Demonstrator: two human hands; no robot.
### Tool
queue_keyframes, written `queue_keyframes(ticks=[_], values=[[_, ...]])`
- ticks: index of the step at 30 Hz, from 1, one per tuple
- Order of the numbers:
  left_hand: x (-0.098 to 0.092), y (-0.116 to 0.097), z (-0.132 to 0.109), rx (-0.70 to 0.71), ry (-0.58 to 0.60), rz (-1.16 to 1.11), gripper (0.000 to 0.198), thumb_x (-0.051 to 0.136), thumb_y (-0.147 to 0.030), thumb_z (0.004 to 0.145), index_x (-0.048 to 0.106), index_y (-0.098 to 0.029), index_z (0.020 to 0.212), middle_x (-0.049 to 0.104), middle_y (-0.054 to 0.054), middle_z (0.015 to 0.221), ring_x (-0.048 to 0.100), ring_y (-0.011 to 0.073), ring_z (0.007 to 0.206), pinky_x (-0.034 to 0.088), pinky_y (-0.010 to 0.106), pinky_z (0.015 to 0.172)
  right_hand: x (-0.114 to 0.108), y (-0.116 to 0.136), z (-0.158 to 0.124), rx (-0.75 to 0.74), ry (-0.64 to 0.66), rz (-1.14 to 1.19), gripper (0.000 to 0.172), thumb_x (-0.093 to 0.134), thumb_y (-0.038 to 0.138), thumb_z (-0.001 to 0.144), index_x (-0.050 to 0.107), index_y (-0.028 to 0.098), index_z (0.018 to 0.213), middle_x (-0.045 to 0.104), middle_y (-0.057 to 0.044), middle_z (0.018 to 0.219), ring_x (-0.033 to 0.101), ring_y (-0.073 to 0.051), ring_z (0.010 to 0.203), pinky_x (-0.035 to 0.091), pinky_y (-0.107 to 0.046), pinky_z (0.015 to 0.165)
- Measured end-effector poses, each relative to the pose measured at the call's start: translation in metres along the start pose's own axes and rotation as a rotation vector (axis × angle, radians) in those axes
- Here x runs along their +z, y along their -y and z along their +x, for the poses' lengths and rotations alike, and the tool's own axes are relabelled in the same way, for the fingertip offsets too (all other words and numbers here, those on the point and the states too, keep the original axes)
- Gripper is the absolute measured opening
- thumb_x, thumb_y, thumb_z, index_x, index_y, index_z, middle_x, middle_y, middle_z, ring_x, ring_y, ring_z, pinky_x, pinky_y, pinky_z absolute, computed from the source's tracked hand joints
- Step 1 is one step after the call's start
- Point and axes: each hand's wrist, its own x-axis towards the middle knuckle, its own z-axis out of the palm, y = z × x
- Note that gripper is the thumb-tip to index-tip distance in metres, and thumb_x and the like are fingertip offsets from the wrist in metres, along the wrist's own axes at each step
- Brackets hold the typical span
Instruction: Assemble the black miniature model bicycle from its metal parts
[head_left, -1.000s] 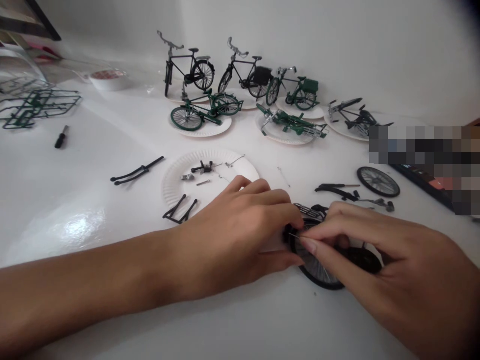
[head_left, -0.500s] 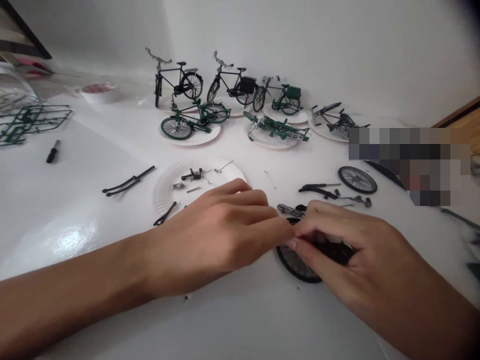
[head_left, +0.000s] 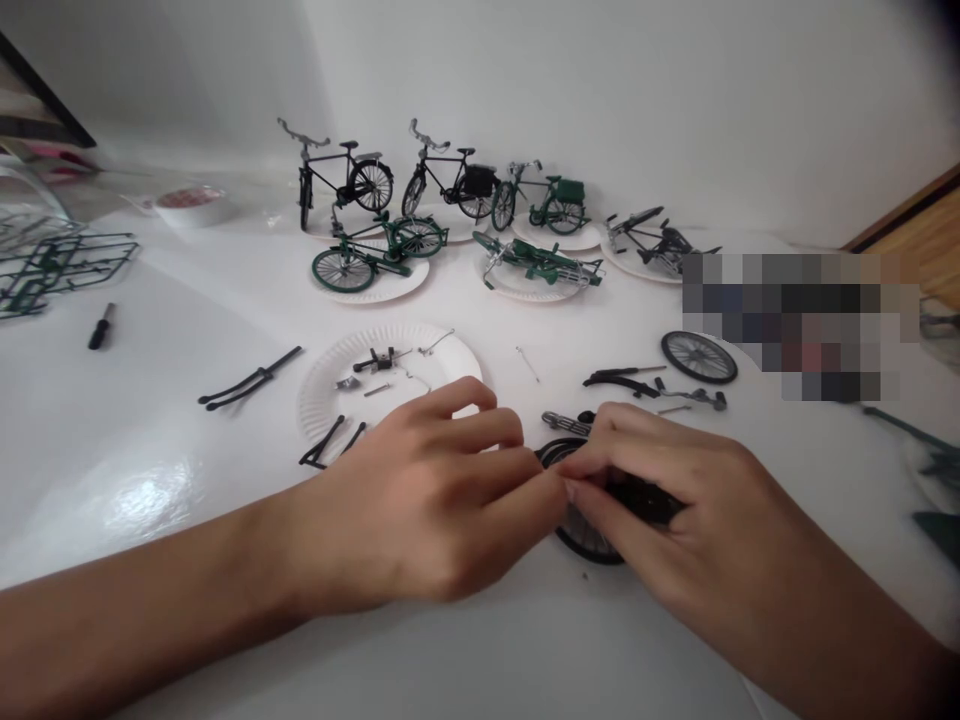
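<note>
My left hand [head_left: 431,500] is closed, its thumb hidden behind the palm and its index fingertip meeting the fingertips of my right hand. What it pinches there is hidden. My right hand [head_left: 690,500] is closed too, thumb and index finger pressed together over a black model bicycle part [head_left: 651,503], which shows dark under the palm. Below the fingertips lies a black-tyred spoked wheel [head_left: 585,540], partly covered by both hands. A small grey rack [head_left: 564,424] lies just beyond it. Left of my left hand, a black forked part [head_left: 322,445] rests at the rim of a paper plate [head_left: 315,385].
Model bicycles, including a black one [head_left: 341,180] and a green one [head_left: 375,250], stand or lie on plates at the back. A loose wheel [head_left: 699,357], black fender [head_left: 621,382], long fork [head_left: 251,380] and screwdriver [head_left: 101,328] lie around. Green part frames [head_left: 67,265] are at left.
The view has shifted slightly, so the bicycles at the back appear lower and further left. Both hands stay pinched together over the wheel, with the left fingers a little more curled.
</note>
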Motion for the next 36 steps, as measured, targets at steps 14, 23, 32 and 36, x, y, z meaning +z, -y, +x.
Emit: queue_keyframes(ticks=[14, 23, 32, 36], values=[[0.0, -0.008, 0.004, 0.078, -0.005, 0.108, 0.031, 0.041, -0.003, 0.098, 0.062, -0.013, 0.077, 0.071, 0.008, 0.074, 0.07, 0.021, 0.079, 0.054, 0.037, 0.073, -0.001, -0.001, -0.003, -0.048, -0.01, 0.025, 0.016, 0.056, 0.014, 0.092, 0.068, 0.022, 0.083, 0.066, -0.002, 0.085, 0.064, -0.015, 0.079, 0.052, -0.027, 0.068], [0.0, -0.008, 0.007, 0.047, -0.014, 0.081, 0.027, 0.042, -0.001, 0.097, 0.065, -0.01, 0.087, 0.073, 0.009, 0.077, 0.068, 0.0195, 0.075, 0.053, 0.034, 0.071, -0.027, -0.022, -0.019, -0.177, 0.0, -0.106, 0.015, 0.06, 0.02, 0.093, 0.064, 0.03, 0.104, 0.067, 0.0, 0.107, 0.065, -0.018, 0.097, 0.053, -0.029, 0.079], [-0.003, -0.008, 0.009, -0.004, 0.026, 0.002, 0.03, 0.034, -0.003, 0.101, 0.064, -0.008, 0.105, 0.074, 0.011, 0.086, 0.067, 0.0212, 0.081, 0.05, 0.037, 0.072, -0.025, -0.02, -0.022, -0.076, 0.087, -0.057, 0.012, 0.059, 0.029, 0.097, 0.07, 0.029, 0.094, 0.066, 0.001, 0.105, 0.066, -0.015, 0.091, 0.055, -0.025, 0.076], [0.003, -0.005, 0.005, -0.11, 0.053, -0.103, 0.02, 0.043, -0.009, 0.103, 0.061, -0.01, 0.111, 0.072, 0.008, 0.095, 0.062, 0.0177, 0.083, 0.046, 0.034, 0.073, -0.022, -0.024, -0.028, -0.086, 0.106, -0.065, 0.014, 0.054, 0.027, 0.1, 0.068, 0.029, 0.096, 0.066, 0.002, 0.104, 0.065, -0.012, 0.09, 0.053, -0.022, 0.074]])
